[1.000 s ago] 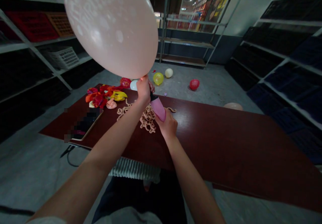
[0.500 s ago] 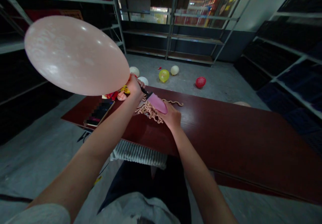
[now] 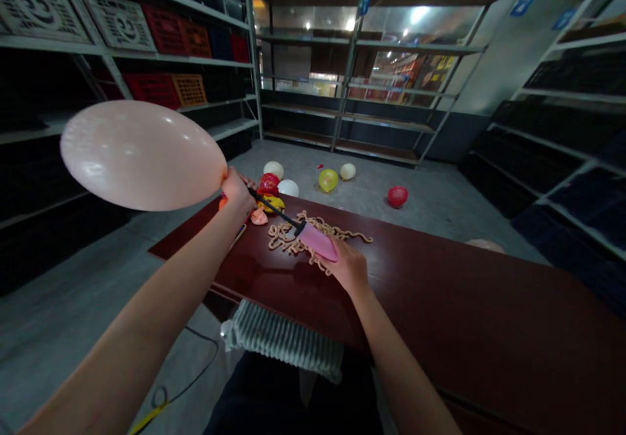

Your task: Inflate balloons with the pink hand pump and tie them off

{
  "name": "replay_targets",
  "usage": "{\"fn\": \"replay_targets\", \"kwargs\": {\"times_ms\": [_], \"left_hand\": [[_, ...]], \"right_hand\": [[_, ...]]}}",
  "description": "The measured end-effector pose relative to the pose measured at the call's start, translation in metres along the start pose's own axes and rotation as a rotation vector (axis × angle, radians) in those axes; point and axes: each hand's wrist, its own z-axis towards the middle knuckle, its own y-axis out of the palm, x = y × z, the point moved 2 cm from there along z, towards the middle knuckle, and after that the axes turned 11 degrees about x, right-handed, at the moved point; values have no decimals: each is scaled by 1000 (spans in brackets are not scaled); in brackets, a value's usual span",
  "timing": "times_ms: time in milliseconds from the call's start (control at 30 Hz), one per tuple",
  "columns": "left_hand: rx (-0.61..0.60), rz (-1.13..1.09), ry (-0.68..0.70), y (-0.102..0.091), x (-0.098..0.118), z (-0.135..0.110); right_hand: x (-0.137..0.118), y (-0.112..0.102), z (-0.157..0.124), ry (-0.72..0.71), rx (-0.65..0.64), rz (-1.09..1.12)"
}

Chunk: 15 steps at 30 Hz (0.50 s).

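A big pale pink balloon [image 3: 141, 156], blown up, points left from my left hand [image 3: 238, 194]. That hand is closed around the balloon's neck and the near end of a balloon pump. Between my hands the pump's thin black rod shows, running into its pink barrel [image 3: 315, 239]. My right hand [image 3: 349, 262] is wrapped around the far end of the barrel. Under the pump, a heap of long, thin, beige twisted balloons [image 3: 288, 236] lies on the dark red table [image 3: 440, 285]. The pump's far-left end is hidden in my left fingers.
Uninflated balloons [image 3: 270, 204] in red, yellow and pink lie beside my left hand. On the floor are a yellow balloon [image 3: 328, 180], a red balloon [image 3: 398, 196] and several white ones. Metal shelves [image 3: 386, 122] stand behind; a grey ribbed cushion [image 3: 288, 344] is at the table's near edge.
My hands have moved apart, and more of the black rod shows between them. The view has tilted up, so the balloon, table and floor balloons sit lower in it.
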Motion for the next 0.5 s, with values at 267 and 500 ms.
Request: {"fn": "replay_targets", "kwargs": {"times_ms": [267, 500], "left_hand": [[-211, -38, 105, 65, 7, -36], [-423, -3, 140, 115, -40, -73]], "right_hand": [[9, 4, -2, 87, 146, 91], [23, 8, -5, 298, 192, 100]]}}
